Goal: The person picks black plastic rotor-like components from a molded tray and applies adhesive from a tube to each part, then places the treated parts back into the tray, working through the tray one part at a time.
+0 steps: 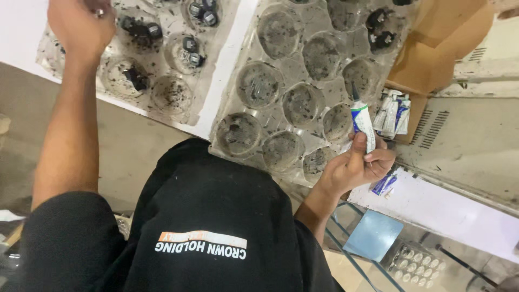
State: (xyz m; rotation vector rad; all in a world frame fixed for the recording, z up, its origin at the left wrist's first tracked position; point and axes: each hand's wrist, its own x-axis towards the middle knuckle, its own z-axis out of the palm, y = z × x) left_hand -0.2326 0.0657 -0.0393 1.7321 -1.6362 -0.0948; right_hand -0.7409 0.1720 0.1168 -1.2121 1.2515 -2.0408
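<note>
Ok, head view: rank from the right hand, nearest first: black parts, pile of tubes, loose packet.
1. loose packet, just below-right of the right hand.
2. pile of tubes, above-right in the box.
3. black parts, top tray cell.

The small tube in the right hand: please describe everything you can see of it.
The tube is small and white, with blue and green print and a dark pointed nozzle at its top. It looks like soft plastic or thin metal. It stands nearly upright, nozzle up, over the edge of the clear plastic tray. The right hand grips its lower part between thumb and fingers.
</note>
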